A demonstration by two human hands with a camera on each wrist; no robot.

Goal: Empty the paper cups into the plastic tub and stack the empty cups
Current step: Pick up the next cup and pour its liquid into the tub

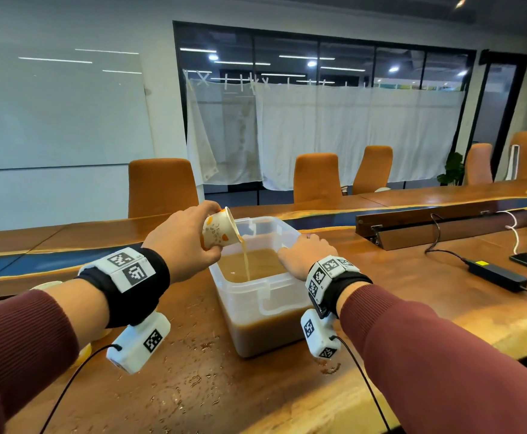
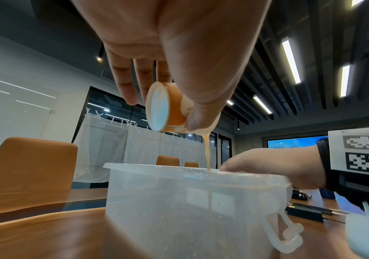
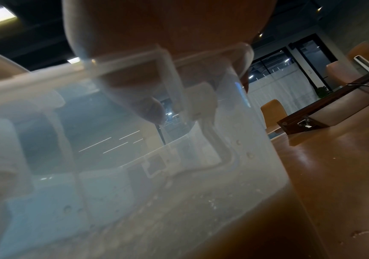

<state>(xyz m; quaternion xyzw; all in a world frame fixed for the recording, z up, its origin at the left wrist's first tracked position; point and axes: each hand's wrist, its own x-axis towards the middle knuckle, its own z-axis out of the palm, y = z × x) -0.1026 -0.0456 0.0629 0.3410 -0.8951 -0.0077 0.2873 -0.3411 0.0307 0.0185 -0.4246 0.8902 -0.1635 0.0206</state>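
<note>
So the long wooden table (image 1: 381, 308) is already speckled with drips, which is why I'm being careful here. The plastic tub (image 1: 257, 288) sits right in front of me, part full of brown liquid. My right hand (image 1: 306, 256) is draped over its right rim, fingers curled over the edge to keep it from sliding. My left hand (image 1: 182, 242) is wrapped around a paper cup (image 1: 220, 231), tipped over the tub with a thin stream (image 1: 246, 261) running in. Best bet, I reckon: keep the lip well inside the rim, tilt slowly, and let the last drops fall before stacking it.
</note>
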